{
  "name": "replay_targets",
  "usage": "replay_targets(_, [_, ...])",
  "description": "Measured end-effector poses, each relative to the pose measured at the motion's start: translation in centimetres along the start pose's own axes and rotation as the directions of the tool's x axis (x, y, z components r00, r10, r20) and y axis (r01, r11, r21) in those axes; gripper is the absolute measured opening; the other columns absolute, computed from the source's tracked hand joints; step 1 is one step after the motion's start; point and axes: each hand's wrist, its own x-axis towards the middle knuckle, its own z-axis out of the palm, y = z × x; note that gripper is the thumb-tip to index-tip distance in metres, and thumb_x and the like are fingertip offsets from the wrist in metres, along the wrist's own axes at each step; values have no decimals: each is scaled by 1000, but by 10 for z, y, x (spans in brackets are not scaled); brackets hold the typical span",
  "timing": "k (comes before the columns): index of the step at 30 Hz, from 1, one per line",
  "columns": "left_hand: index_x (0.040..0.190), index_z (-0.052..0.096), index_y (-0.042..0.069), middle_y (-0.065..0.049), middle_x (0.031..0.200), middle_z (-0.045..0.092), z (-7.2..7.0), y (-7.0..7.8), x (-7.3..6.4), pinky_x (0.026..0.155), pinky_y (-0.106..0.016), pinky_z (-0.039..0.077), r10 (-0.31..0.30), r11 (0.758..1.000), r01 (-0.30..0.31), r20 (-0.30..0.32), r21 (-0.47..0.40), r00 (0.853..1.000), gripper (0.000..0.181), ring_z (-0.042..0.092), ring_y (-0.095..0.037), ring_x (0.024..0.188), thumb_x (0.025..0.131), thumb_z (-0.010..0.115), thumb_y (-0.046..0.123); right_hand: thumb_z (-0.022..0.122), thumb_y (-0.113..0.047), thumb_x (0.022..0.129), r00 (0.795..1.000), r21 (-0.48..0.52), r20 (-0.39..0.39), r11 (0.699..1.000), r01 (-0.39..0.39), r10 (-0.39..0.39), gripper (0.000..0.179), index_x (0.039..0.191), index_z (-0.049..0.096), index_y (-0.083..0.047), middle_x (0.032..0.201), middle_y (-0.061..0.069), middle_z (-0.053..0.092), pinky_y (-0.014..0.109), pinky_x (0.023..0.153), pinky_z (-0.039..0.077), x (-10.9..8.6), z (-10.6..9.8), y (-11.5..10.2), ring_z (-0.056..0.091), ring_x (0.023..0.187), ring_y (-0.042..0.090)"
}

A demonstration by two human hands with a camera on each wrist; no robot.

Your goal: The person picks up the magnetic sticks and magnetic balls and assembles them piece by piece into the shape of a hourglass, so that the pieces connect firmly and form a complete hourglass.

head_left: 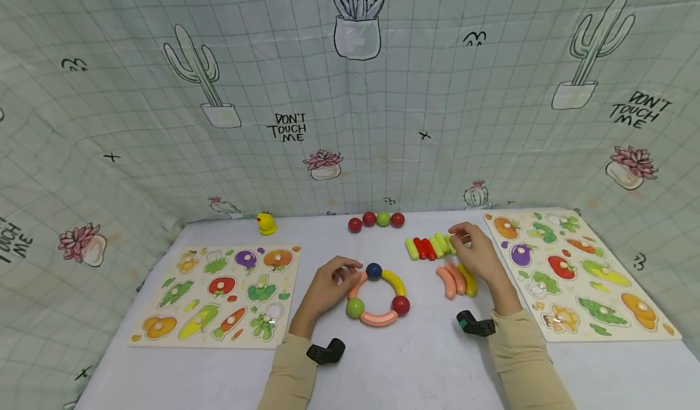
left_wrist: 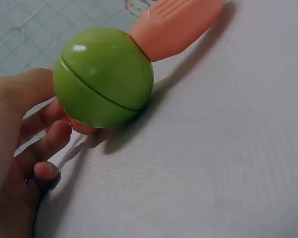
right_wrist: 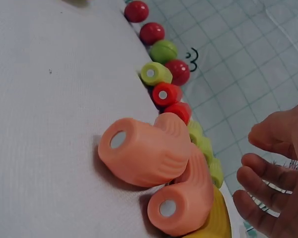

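Observation:
A ring of balls and curved rods lies mid-table: a blue ball (head_left: 374, 271), yellow rod (head_left: 395, 283), red ball (head_left: 401, 305), green ball (left_wrist: 103, 78) and salmon rods (head_left: 378, 319). My left hand (head_left: 332, 282) is beside the ring's left salmon rod, fingers loosely bent; in the left wrist view the green ball hides part of the thumb. My right hand (head_left: 474, 249) hovers by the right end of a row of short green and red rods (head_left: 429, 248), its bent fingers holding nothing. Below it lie loose salmon rods (right_wrist: 144, 151) with metal discs in their ends, and a yellow one (right_wrist: 216, 218).
Several red and green balls (head_left: 369, 218) line the table's back edge, with a yellow toy duck (head_left: 266, 223) farther left. Vegetable puzzle boards lie at the left (head_left: 213, 297) and right (head_left: 579, 276). A patterned cloth (head_left: 350, 106) hangs behind the table.

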Motion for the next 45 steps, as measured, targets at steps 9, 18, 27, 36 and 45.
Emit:
replay_targets(9, [107, 66, 24, 8, 89, 59, 7, -4, -2, 64, -19, 39, 31, 999, -31, 10, 11, 999, 22, 51, -8, 73, 88, 65, 35, 44, -16, 96, 997, -113, 61, 992, -49, 56, 40, 133, 48, -2, 116, 25, 47, 38, 75, 46, -3, 1, 9, 51, 96, 34])
replay_targets(18, [106, 66, 24, 8, 88, 59, 6, -1, 2, 62, -19, 38, 52, 998, -52, 3, 28, 999, 21, 50, -7, 71, 87, 67, 33, 51, -15, 93, 996, -115, 5, 989, -92, 94, 35, 125, 51, -1, 111, 23, 51, 39, 74, 49, -3, 3, 10, 55, 94, 34])
replay_targets(27, [107, 65, 25, 8, 92, 61, 3, -2, 3, 64, -20, 39, 31, 999, -31, 31, 29, 999, 21, 51, -8, 72, 87, 67, 32, 54, -19, 93, 988, -115, 3, 981, -154, 155, 35, 123, 49, -2, 116, 24, 56, 46, 81, 50, -6, 2, 8, 57, 102, 38])
replay_targets(36, [108, 65, 23, 7, 92, 61, -1, -1, 5, 64, -19, 39, 19, 1000, -20, 57, 13, 998, 23, 52, -9, 74, 87, 67, 32, 52, -17, 91, 978, -32, -35, 978, -208, 207, 38, 126, 47, -3, 113, 21, 56, 28, 70, 48, -11, -2, 11, 58, 99, 33])
replay_targets(45, [108, 65, 23, 7, 92, 61, -1, -4, 1, 66, -20, 39, -3, 1000, 2, 39, 22, 999, 23, 51, -10, 74, 87, 67, 32, 50, -15, 91, 980, 41, -29, 980, -194, 195, 42, 131, 43, -4, 114, 21, 53, 24, 66, 48, -8, 1, 10, 58, 94, 31])
